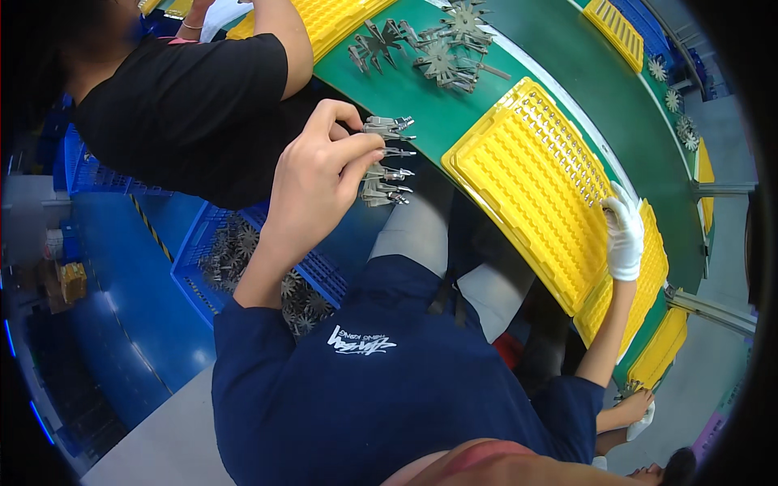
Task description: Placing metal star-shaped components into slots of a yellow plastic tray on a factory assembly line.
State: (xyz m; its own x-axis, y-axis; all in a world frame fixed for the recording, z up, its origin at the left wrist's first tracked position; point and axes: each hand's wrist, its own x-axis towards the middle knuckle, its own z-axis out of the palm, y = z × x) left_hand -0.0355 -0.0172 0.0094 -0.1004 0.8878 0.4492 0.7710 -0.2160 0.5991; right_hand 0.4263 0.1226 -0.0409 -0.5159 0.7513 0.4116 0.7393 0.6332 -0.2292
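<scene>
Fingers (356,154) of the left hand (312,182) are pinched shut on a small bunch of grey metal pieces (387,162). The hand holds them in the air above the lap, short of the green belt (454,121), with their pronged ends fanned out toward the yellow tray (519,186). The right hand (624,235) wears a white glove and lies on the far corner of that tray, its fingers stretched out; I can see nothing held in it. The filling looks barely begun: only the rows of slots along the tray's far edge seem to carry metal pieces, though they are too small to be sure of, and the wide middle and near part are bare. The bunch in the left hand is not yet set down. More yellow trays (648,283) lie stacked or overlapped under and beyond the first one, so much seems left. On the belt past the tray lies a heap of star-shaped metal clusters (442,53), and a few more (673,97) sit farther along the curve. A blue crate (194,267) down on the left holds many of the same stars. A person in a black shirt (186,105) stands close on the left, one arm reaching over the belt near the heap, which crowds that side. Another person's hand (632,405) works at the lower right, well apart from the tray in use.
</scene>
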